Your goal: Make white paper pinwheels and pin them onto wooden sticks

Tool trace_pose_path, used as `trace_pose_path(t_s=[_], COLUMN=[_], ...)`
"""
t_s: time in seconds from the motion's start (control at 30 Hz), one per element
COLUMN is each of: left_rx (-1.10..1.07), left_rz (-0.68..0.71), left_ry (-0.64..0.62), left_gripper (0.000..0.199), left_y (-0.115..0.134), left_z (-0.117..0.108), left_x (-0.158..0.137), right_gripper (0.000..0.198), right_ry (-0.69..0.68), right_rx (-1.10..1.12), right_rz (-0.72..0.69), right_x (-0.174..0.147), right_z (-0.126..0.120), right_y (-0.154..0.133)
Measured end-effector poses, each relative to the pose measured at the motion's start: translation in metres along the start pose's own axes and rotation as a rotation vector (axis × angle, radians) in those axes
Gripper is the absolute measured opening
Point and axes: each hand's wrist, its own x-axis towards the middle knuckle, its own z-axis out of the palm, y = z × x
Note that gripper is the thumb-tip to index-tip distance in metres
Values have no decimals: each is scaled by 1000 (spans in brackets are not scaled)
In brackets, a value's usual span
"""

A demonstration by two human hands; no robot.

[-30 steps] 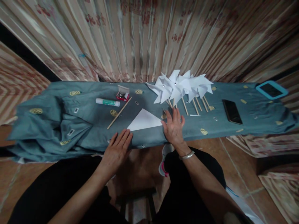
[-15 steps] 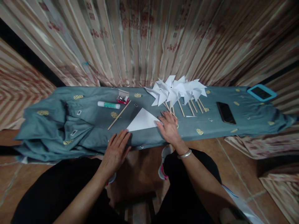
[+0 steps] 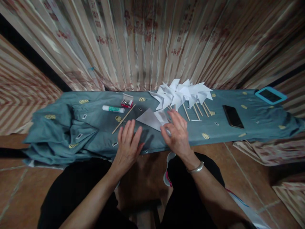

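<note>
A folded white sheet of paper (image 3: 150,119) is tilted up off the cloth, its layers parting on the right. My right hand (image 3: 176,133), with a silver bangle at the wrist, pinches the paper's right corner between thumb and fingers. My left hand (image 3: 128,144) hovers to the left of the paper, fingers stretched and apart, holding nothing. Beyond the right hand lie several white paper pinwheels (image 3: 181,92) on wooden sticks, overlapping one another. A loose wooden stick (image 3: 124,119) lies beyond the left hand.
A glue stick (image 3: 113,109) and a small open red box (image 3: 127,101) of metal pins are at the back left. To the right lie a dark phone (image 3: 233,116) and a blue-framed device (image 3: 271,95). The blue-green cloth (image 3: 190,130) is bunched at left.
My right hand has lifted and turned the paper, which lay flat as a triangle, and its layers now part. My left hand has come off its left corner. The view has shifted slightly.
</note>
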Motion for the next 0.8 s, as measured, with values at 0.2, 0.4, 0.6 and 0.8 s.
trace_pose_path(t_s=[0.2,0.4,0.6,0.8], left_rx=[11,-73,-130,-191], left_rz=[47,19,-16,2], left_ry=[-89,-131,-116,-114], left_gripper=[52,23,21,21], left_y=[9,-9,-20,-22], left_z=[-2,0,-6,-7], left_x=[5,3,0,-5], right_gripper=[22,21,40,40], right_ry=[-220,-292,-431,-397], right_rx=[41,93,132,42], right_rz=[-194,-144,-125,-196], right_x=[-20,-23,-13,-11], right_z=[13,15,10,14], right_y=[-36,-33,-3,0])
